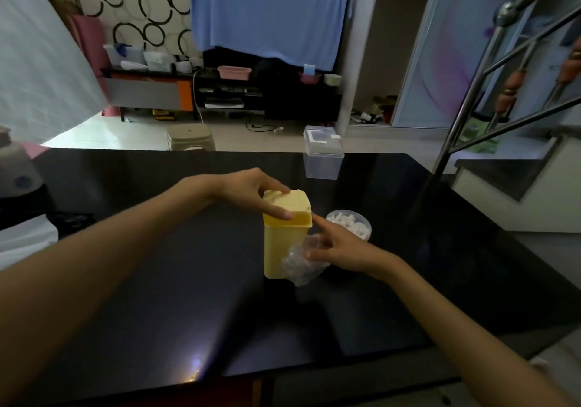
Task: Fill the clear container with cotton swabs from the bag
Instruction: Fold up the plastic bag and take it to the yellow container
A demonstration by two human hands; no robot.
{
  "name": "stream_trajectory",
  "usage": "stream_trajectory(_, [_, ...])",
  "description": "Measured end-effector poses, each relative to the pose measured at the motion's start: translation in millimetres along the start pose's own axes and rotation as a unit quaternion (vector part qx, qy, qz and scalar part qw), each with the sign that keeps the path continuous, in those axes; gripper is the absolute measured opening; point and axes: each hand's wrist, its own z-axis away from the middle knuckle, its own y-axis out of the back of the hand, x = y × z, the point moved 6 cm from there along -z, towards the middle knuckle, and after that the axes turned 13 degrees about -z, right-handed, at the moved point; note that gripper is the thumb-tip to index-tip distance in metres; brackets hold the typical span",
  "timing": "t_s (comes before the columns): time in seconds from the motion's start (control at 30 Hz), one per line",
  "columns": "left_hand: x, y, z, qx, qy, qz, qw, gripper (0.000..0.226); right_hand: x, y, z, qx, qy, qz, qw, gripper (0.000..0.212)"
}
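The round clear container point(349, 222), full of cotton swabs, sits at two o'clock from the right hand point(342, 251), which pinches the crumpled bag point(300, 265); the left hand point(251, 192) grips the yellow bin's lid point(287, 203).

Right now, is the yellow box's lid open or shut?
Partly open. The lid sits tilted on the yellow box, with a gap at the front, under the left hand.

Head-worn view, facing forward and down, close over dark table point(157, 280)
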Motion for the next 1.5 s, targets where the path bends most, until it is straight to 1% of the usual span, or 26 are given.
stream_trajectory(0.07, [1.4, 6.1, 2.4, -0.018, -0.016, 0.03, 0.999, 0.064, 2.5, 5.1, 1.3, -0.002, -0.017, 0.018, 1.0, 0.08])
stream_trajectory(0.13, [1.7, 12.5, 2.0, -0.003, -0.016, 0.042, 0.999, 0.056, -1.2, 21.3, 8.8, 0.024, -0.043, 0.053, 0.997, 0.069])
stream_trajectory(0.17, [0.5, 16.2, 2.2, 0.012, -0.015, 0.049, 0.999, 0.051, -9.4, 34.1, 11.9, 0.07, -0.031, 0.048, 0.996, 0.06])
stream_trajectory(0.2, [-0.1, 17.9, 1.1, 0.023, -0.013, 0.06, 0.998, 0.047, -19.7, 49.1, 17.9, 0.141, -0.001, 0.022, 0.99, 0.05])
stream_trajectory(0.23, [-1.5, 18.9, 0.2, 0.031, -0.01, 0.071, 0.997, 0.045, -31.2, 63.5, 25.3, 0.227, 0.051, -0.01, 0.972, 0.041])
stream_trajectory(0.27, [-3.1, 18.6, -0.4, 0.035, -0.005, 0.073, 0.997, 0.044, -43.0, 73.6, 33.2, 0.312, 0.116, -0.018, 0.943, 0.035])
stream_trajectory(0.3, [-3.8, 17.8, -0.1, 0.033, -0.002, 0.071, 0.997, 0.043, -53.0, 75.9, 38.3, 0.363, 0.166, -0.004, 0.917, 0.031])
stream_trajectory(0.33, [-3.2, 15.8, 0.5, 0.029, 0.0, 0.065, 0.998, 0.044, -60.2, 70.3, 38.1, 0.37, 0.191, 0.022, 0.909, 0.028])
stream_trajectory(0.43, [0.3, 9.2, 1.1, 0.017, -0.004, 0.006, 1.0, 0.053, -51.3, 42.1, 17.5, 0.301, 0.176, 0.058, 0.935, 0.022])
stream_trajectory(0.5, [2.1, 5.6, 1.8, 0.026, -0.004, -0.061, 0.998, 0.065, -42.9, 39.1, 13.5, 0.309, 0.168, 0.04, 0.935, 0.021])
stream_trajectory(0.53, [0.2, 3.9, 2.2, 0.029, 0.0, -0.075, 0.997, 0.071, -42.2, 38.7, 13.5, 0.314, 0.167, 0.036, 0.934, 0.021])
stream_trajectory(0.6, [-3.4, 1.0, 0.9, 0.02, 0.009, -0.071, 0.997, 0.079, -42.1, 39.1, 15.5, 0.312, 0.167, 0.03, 0.935, 0.021])
stream_trajectory(0.67, [-5.2, 0.6, -0.9, 0.006, 0.01, -0.068, 0.998, 0.081, -43.0, 40.8, 16.9, 0.306, 0.162, 0.022, 0.938, 0.023])
stream_trajectory(0.77, [-6.8, 3.1, -3.8, -0.015, 0.01, -0.048, 0.999, 0.078, -43.5, 47.1, 18.9, 0.303, 0.154, -0.032, 0.94, 0.028])
stream_trajectory(0.83, [-7.1, 4.2, -2.9, -0.031, 0.008, -0.009, 0.999, 0.075, -42.1, 52.1, 21.6, 0.307, 0.146, -0.087, 0.936, 0.027])
stream_trajectory(0.93, [-10.3, 4.8, -2.2, -0.033, 0.011, 0.037, 0.999, 0.07, -40.4, 55.9, 26.7, 0.304, 0.137, -0.124, 0.935, 0.025])
stream_trajectory(1.0, [-11.1, 4.3, -1.5, -0.036, 0.018, 0.06, 0.997, 0.068, -43.5, 59.4, 33.5, 0.325, 0.159, -0.144, 0.921, 0.024])
stream_trajectory(1.03, [-12.3, 4.1, -1.8, -0.037, 0.024, 0.072, 0.996, 0.068, -47.7, 63.1, 39.2, 0.356, 0.185, -0.152, 0.903, 0.024])
stream_trajectory(1.1, [-12.1, 5.1, -0.9, -0.03, 0.033, 0.107, 0.993, 0.069, -59.6, 69.4, 54.5, 0.437, 0.257, -0.149, 0.849, 0.024])
stream_trajectory(1.17, [-11.7, 8.3, 2.0, -0.008, 0.05, 0.155, 0.987, 0.074, -70.5, 65.5, 65.6, 0.489, 0.329, -0.113, 0.8, 0.023])
stream_trajectory(1.2, [-12.8, 9.5, 2.4, 0.006, 0.061, 0.176, 0.982, 0.076, -73.7, 59.2, 66.5, 0.494, 0.355, -0.081, 0.79, 0.023])
stream_trajectory(1.3, [-13.0, 11.2, 1.6, 0.037, 0.077, 0.211, 0.974, 0.065, -74.4, 29.9, 52.7, 0.445, 0.396, 0.063, 0.8, 0.024])
stream_trajectory(1.37, [-12.7, 11.5, 1.5, 0.044, 0.087, 0.222, 0.97, 0.065, -71.6, 12.2, 37.0, 0.405, 0.404, 0.168, 0.802, 0.021])
stream_trajectory(1.43, [-12.1, 11.4, 1.1, 0.041, 0.093, 0.228, 0.968, 0.068, -71.3, 4.2, 22.1, 0.394, 0.383, 0.234, 0.802, 0.014])
stream_trajectory(1.47, [-11.1, 11.5, 1.0, 0.038, 0.092, 0.228, 0.969, 0.068, -73.4, 2.5, 15.7, 0.399, 0.358, 0.268, 0.8, 0.01])
stream_trajectory(1.5, [-11.5, 11.7, 1.2, 0.036, 0.093, 0.226, 0.969, 0.068, -74.3, 1.9, 7.8, 0.391, 0.315, 0.298, 0.812, 0.01])
